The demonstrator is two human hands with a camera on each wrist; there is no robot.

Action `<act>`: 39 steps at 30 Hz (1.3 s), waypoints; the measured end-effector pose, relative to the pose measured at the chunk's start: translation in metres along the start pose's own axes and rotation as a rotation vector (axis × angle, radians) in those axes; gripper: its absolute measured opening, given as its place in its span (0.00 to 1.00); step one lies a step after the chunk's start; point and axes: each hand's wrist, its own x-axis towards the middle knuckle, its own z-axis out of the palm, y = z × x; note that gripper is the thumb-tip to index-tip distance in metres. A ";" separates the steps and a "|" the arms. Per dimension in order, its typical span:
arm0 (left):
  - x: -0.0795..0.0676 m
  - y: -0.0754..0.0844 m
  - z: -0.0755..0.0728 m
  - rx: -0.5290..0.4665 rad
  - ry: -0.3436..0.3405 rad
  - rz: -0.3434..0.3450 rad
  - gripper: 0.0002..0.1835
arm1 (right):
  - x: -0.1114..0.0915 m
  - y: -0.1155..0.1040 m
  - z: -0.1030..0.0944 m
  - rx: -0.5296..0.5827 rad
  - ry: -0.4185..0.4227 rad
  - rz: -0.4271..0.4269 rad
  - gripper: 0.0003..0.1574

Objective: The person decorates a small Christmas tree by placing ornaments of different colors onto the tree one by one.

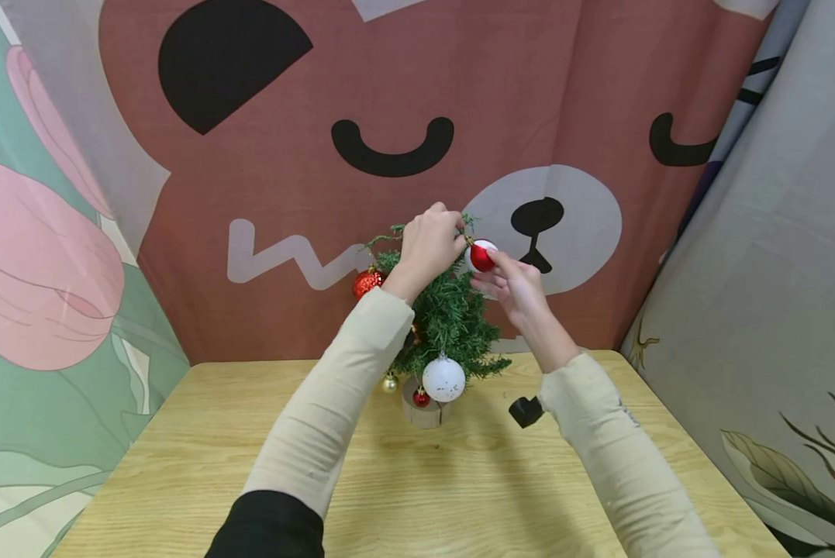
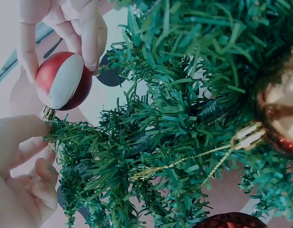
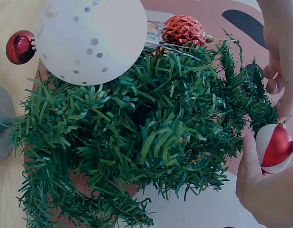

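A small artificial Christmas tree (image 1: 452, 314) stands on a round wooden base (image 1: 424, 415). At its upper right is a red-and-white striped Christmas bauble (image 1: 483, 256). My right hand (image 1: 518, 293) holds this bauble between thumb and fingers, seen close in the right wrist view. My left hand (image 1: 427, 242) reaches over the treetop, thumb and fingertip pinching at the gold cap (image 2: 48, 113) and hanging string, right by a branch tip. Some of the string is hidden by the fingers and green needles.
On the tree hang a textured red bauble (image 1: 368, 282), a big white speckled bauble (image 1: 444, 378), a small red one (image 1: 421, 397) and a small gold one (image 1: 389, 383). A black object (image 1: 526, 411) lies on the wooden table (image 1: 250, 465) beside the right sleeve. Printed curtains surround the table.
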 end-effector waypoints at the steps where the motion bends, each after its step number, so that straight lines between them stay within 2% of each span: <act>1: 0.000 0.000 0.000 0.000 -0.001 -0.001 0.11 | 0.000 0.000 0.000 -0.003 -0.002 0.002 0.16; 11: -0.005 -0.002 -0.003 0.000 -0.015 -0.024 0.09 | -0.002 0.006 -0.003 -0.055 0.000 0.028 0.12; 19: -0.007 -0.003 -0.004 0.001 -0.033 -0.021 0.11 | -0.010 0.007 -0.004 -0.087 -0.024 -0.010 0.16; 27: -0.010 -0.004 -0.001 0.000 -0.032 -0.011 0.11 | -0.015 0.008 -0.002 -0.106 -0.049 -0.018 0.10; 33: -0.013 -0.005 0.000 -0.015 -0.019 -0.009 0.12 | -0.018 0.012 0.001 -0.198 -0.058 -0.036 0.09; 39: -0.015 -0.007 0.001 -0.026 0.000 -0.003 0.12 | -0.018 0.016 0.001 -0.306 -0.058 -0.066 0.16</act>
